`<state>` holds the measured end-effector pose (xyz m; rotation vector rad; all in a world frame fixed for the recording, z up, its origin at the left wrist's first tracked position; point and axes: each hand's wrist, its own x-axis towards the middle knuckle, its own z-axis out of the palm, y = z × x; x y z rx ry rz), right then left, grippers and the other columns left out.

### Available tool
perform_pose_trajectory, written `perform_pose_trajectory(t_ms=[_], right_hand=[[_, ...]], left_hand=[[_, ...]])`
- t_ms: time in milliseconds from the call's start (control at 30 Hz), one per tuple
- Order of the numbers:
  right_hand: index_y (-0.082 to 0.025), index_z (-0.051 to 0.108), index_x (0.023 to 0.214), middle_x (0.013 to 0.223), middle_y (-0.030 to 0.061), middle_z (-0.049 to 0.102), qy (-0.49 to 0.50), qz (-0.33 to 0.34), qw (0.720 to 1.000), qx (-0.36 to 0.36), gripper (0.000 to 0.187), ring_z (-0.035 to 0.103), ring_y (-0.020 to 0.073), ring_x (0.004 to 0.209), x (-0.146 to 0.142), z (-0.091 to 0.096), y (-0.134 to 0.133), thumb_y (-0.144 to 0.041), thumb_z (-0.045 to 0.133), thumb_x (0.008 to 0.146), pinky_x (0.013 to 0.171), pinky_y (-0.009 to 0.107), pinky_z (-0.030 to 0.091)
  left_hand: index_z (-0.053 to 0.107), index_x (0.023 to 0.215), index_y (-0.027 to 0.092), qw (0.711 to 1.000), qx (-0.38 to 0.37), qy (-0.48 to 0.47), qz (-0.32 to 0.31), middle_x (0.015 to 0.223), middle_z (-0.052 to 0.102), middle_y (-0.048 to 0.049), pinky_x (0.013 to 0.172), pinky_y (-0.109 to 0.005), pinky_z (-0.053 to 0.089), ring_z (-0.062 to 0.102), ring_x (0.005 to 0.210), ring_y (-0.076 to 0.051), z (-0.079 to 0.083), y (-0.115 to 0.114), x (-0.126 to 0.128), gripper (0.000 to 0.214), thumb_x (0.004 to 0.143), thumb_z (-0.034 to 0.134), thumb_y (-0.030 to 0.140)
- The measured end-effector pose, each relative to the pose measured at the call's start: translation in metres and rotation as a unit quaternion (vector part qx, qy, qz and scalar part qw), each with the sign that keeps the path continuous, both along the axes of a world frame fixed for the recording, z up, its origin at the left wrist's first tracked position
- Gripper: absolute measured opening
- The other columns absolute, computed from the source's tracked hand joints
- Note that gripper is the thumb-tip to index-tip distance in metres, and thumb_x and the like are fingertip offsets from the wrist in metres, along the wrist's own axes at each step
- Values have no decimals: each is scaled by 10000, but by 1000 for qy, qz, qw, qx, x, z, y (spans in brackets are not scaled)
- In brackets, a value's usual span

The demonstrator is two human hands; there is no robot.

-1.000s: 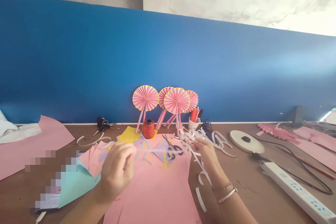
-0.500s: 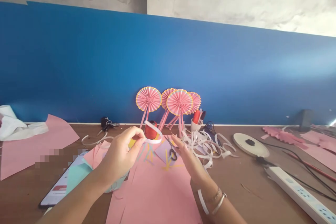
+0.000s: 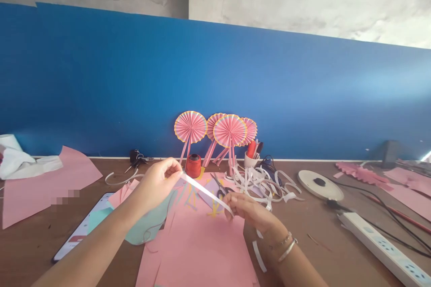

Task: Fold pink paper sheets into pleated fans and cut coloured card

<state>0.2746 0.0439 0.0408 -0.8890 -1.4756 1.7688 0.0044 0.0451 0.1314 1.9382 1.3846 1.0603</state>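
A thin white strip [image 3: 205,192] stretches between my two hands above the pink paper [image 3: 202,251]. My left hand [image 3: 161,181] pinches its upper end between thumb and fingertips. At the lower right end, my right hand [image 3: 251,210] has its fingers curled and closed on the strip. Scissors [image 3: 220,190] lie just beyond the right fingers, on a lilac paper piece [image 3: 206,197]. Behind the strip stands a red spool of thread [image 3: 193,167]. Short yellow strips [image 3: 213,210] are scattered on the pink paper below.
Several pink pleated paper fans [image 3: 230,131] lean on the blue partition [image 3: 134,76]. Curled white strips [image 3: 262,186] pile up beside a white cup [image 3: 251,160] of tools. A phone [image 3: 72,237] lies at left; a power strip [image 3: 384,242] and round white disc [image 3: 320,184] at right.
My right hand has gone from open, fingers extended, to closed on the strip's free end. The strip has changed from a curled loop to nearly straight.
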Motion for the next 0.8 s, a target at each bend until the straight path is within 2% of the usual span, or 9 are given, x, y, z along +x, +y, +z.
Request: perform_pose_trajectory(t_ms=[100, 167, 267, 367, 467, 500, 567, 667, 800], right_hand=[[-155, 563, 781, 682, 13, 637, -112, -17, 994, -5, 289, 521, 86, 536, 9, 2, 2, -411, 674, 703, 494, 190, 344], [-158, 566, 763, 637, -3, 625, -205, -45, 978, -17, 231, 480, 70, 461, 11, 2, 2, -355, 659, 686, 409, 174, 264], [-169, 588, 788, 491, -47, 546, -318, -97, 943, -13, 154, 441, 68, 390, 8, 1, 0, -298, 593, 706, 386, 171, 220], [-166, 595, 733, 533, -45, 539, -330, -100, 938, 13, 103, 495, 74, 415, 5, 4, -3, -261, 575, 700, 414, 180, 260], [-162, 585, 688, 586, -43, 526, -322, -86, 942, 28, 64, 547, 88, 483, 5, 2, -4, -216, 552, 697, 489, 199, 348], [-166, 600, 726, 579, -47, 516, -332, -82, 939, 32, 74, 551, 93, 505, 6, -2, -4, -193, 537, 698, 517, 206, 365], [-190, 625, 911, 590, -54, 515, -359, -73, 930, 43, 253, 546, 98, 545, 8, -11, -4, -144, 516, 688, 556, 213, 375], [-257, 523, 1192, 645, -61, 526, -389, -66, 917, 54, 544, 512, 99, 579, 11, -25, -3, -108, 505, 669, 567, 215, 356], [-247, 512, 1147, 638, -62, 512, -403, -74, 911, 42, 487, 483, 101, 570, 9, -31, -3, -121, 496, 677, 551, 218, 327]], left_hand=[[504, 671, 200, 998, -51, 30, 12, 627, 524, 24, 588, -257, 402, 518, 620, -157, -28, 5, -7, 144, 733, 457, 321], [496, 646, 198, 994, -92, 51, 22, 615, 516, 21, 575, -261, 387, 511, 612, -163, -50, 5, -10, 144, 710, 445, 316], [487, 640, 197, 990, -127, 42, 39, 631, 517, 18, 591, -265, 391, 519, 630, -168, -74, 1, -10, 128, 690, 434, 302], [490, 650, 195, 988, -140, 36, 63, 728, 550, -5, 630, -267, 409, 548, 725, -183, -86, -4, -10, 123, 691, 438, 298], [486, 673, 199, 981, -183, 34, 60, 698, 540, 8, 601, -262, 405, 541, 665, -168, -97, -5, -10, 118, 711, 428, 293], [481, 676, 201, 980, -191, 31, 51, 671, 531, 16, 598, -262, 404, 535, 642, -163, -103, -4, -10, 106, 715, 423, 280], [459, 648, 203, 982, -181, 28, 50, 649, 526, 17, 626, -267, 409, 541, 656, -165, -116, -1, -11, 66, 694, 431, 240], [452, 647, 206, 983, -173, 37, 52, 653, 534, 13, 634, -272, 407, 545, 669, -170, -131, 2, -11, 39, 686, 443, 207], [384, 704, 223, 982, -161, 54, 87, 612, 472, 58, 591, -240, 375, 523, 619, -144, -135, 0, -10, 92, 696, 446, 155]])
